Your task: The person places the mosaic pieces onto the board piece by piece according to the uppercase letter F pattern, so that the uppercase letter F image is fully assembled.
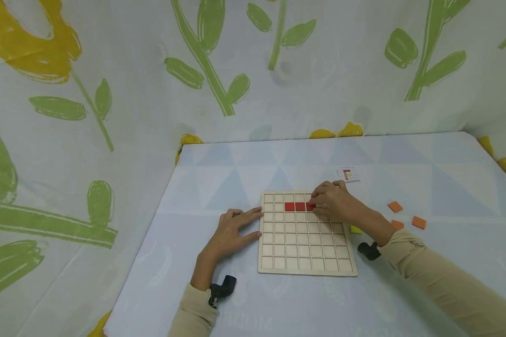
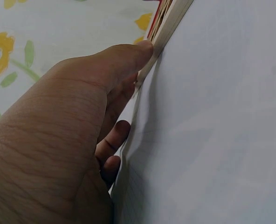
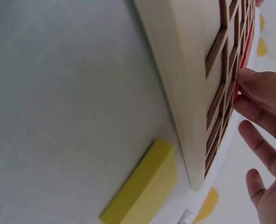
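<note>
A square wooden grid board lies on the table. Two red square tiles sit side by side in its second row from the far edge. Just right of them, my right hand pinches another red tile between thumb and index finger, at a cell of that same row. In the right wrist view, this red tile looks slightly tilted at the board's surface. My left hand touches the board's left edge with thumb and extended fingers. The left wrist view shows the thumb against the board's side.
A yellow-green tile lies beside the board's right edge, partly hidden by my right arm. Several orange tiles, one of them nearest the right, lie farther right. A printed pattern card rests beyond the board. Fabric walls surround the table.
</note>
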`<state>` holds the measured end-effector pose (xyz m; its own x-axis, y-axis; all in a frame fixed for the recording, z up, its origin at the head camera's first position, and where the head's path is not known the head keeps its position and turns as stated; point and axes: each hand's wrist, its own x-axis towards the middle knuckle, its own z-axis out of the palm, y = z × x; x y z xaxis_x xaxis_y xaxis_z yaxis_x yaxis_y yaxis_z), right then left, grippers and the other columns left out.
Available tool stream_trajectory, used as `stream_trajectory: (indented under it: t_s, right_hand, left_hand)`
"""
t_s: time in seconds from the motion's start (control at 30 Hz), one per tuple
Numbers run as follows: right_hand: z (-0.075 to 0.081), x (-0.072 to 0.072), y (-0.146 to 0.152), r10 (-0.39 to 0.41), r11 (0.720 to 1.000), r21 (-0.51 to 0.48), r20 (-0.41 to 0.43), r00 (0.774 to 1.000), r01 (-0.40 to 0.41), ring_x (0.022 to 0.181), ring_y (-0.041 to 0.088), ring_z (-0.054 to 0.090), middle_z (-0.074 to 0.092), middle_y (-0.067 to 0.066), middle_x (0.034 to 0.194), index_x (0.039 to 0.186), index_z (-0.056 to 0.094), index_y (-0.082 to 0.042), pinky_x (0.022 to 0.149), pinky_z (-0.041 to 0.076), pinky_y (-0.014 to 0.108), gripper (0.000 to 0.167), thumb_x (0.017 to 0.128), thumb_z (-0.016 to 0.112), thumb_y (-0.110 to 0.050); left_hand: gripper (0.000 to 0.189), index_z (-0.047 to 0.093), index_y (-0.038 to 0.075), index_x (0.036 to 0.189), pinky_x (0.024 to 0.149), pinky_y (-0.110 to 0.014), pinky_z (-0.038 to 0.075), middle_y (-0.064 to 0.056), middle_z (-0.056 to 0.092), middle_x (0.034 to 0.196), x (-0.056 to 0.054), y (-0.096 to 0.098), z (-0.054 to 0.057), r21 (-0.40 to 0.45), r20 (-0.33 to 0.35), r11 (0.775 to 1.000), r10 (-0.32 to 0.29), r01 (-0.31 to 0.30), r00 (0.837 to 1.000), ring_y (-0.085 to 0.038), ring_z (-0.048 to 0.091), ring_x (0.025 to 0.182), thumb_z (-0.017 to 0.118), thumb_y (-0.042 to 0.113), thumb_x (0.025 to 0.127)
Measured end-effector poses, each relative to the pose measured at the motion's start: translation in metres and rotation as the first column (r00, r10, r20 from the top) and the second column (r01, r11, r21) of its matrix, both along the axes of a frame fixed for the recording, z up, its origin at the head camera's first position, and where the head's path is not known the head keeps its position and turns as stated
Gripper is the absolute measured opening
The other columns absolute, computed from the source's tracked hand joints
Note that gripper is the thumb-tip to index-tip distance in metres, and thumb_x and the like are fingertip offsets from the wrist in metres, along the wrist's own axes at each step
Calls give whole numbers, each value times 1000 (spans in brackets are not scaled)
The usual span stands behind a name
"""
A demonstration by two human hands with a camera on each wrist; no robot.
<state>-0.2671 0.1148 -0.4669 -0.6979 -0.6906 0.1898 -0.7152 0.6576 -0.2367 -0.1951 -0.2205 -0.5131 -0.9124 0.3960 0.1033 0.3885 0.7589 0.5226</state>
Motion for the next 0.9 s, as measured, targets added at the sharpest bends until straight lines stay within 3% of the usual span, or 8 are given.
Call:
stream_trajectory:
  t_s: [0.4, 0.57, 0.9]
  right_hand:
    - [8, 12, 26, -84, 994, -70, 22, 996, 85, 110, 31, 58, 71, 8, 109, 105, 78, -8, 91, 31, 58, 21, 85, 81, -13]
    - [12, 18, 46, -143, 987, -68, 57, 988, 147, 113, 34, 55, 70, 10, 111, 107, 76, -7, 94, 28, 61, 21, 87, 79, -12]
    - [11, 28, 99, -256, 965, -49, 44, 966, 258, 114, 35, 54, 69, 12, 113, 108, 75, -7, 93, 27, 62, 23, 87, 79, -13]
  left_hand:
    - [56, 54, 32, 146, 100, -49, 29, 20, 42, 153, -1, 0, -3, 8, -19, 1000, -8, 8, 1000, -23, 42, 122, 67, 47, 94]
    - [56, 54, 33, 146, 99, -49, 29, 21, 42, 153, -1, -1, -4, 9, -15, 1000, -10, 10, 1000, -22, 42, 121, 67, 47, 94]
    - [56, 55, 32, 146, 101, -49, 28, 20, 43, 152, 0, 1, -4, 12, -21, 1000, -3, 4, 1000, -23, 42, 121, 68, 46, 93]
